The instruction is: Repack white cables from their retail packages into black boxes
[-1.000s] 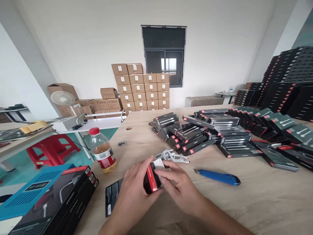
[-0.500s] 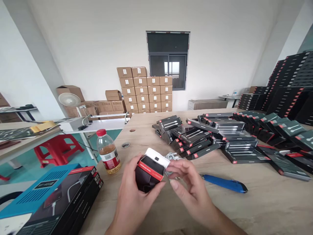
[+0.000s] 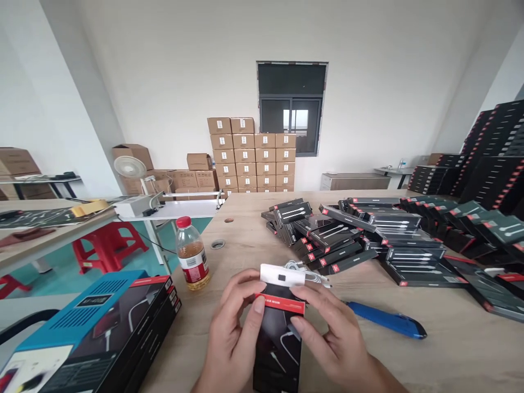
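A slim black box (image 3: 276, 349) with a red band and a printed cable picture stands between my hands, its white end flap (image 3: 282, 274) raised at the far end. My left hand (image 3: 237, 333) grips the box's left side near the top, thumb on the front. On the other side my right hand (image 3: 333, 327) pinches the right edge, its fingers by the flap. Just beyond the box lies a coiled white cable (image 3: 301, 268), partly hidden by the right fingers. To the right of my right hand rests a blue utility knife (image 3: 387, 319).
A heap of black cable boxes (image 3: 327, 232) covers the table's far right. At left stand a drink bottle with a red cap (image 3: 192, 254) and stacked black boxes (image 3: 135, 327) beside a blue box (image 3: 82, 308). A tape roll (image 3: 218, 244) lies near the bottle.
My right hand has moved onto the box, which my left hand held alone before. The box has turned more upright, showing its long printed front. The view has shifted slightly left.
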Available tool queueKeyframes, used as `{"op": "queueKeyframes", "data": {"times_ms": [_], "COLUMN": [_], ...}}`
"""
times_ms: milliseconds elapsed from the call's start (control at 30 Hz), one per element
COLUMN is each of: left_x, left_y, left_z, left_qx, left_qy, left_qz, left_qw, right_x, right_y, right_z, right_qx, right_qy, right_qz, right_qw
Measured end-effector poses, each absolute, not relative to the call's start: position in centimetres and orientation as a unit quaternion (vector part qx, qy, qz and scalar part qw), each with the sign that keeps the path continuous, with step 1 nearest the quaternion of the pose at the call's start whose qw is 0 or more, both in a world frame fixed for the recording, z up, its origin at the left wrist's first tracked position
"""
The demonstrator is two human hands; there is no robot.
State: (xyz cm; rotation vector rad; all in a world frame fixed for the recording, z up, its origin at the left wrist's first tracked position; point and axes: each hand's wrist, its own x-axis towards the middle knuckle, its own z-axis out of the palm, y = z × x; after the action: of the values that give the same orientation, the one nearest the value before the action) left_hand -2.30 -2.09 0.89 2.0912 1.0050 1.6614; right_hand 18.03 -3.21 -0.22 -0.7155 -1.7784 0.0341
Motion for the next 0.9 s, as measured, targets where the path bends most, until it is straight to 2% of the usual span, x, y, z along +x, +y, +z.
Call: {"op": "queueKeyframes", "data": {"times_ms": [100,267,467,633,900], "left_x": [-2.3,-1.5,-2.2,-2.7,-2.6], "left_y": [-2.2,-3.2,-3.6,-3.8,-3.8], "left_z": [0.9,1.1,2.5,3.3,3.8], "left_qx": [0.737,0.689,0.772,0.767,0.776], "left_qy": [0.313,0.29,0.245,0.269,0.26], "left_qz": [0.585,0.636,0.568,0.559,0.553], "left_qw": [0.129,0.191,0.148,0.16,0.157], "right_x": [18.1,17.5,17.7,17.6,18.5], "right_y": [-3.3,-3.5,-4.4,-4.5,-4.6], "right_z": [-0.8,-1.7,0.3,1.6,2.7], "right_qx": [-0.312,-0.288,-0.277,-0.275,-0.283], "right_qy": [-0.753,-0.703,-0.745,-0.712,-0.725], "right_qz": [0.013,0.129,0.119,0.158,0.211], "right_qw": [0.579,0.637,0.596,0.626,0.591]}}
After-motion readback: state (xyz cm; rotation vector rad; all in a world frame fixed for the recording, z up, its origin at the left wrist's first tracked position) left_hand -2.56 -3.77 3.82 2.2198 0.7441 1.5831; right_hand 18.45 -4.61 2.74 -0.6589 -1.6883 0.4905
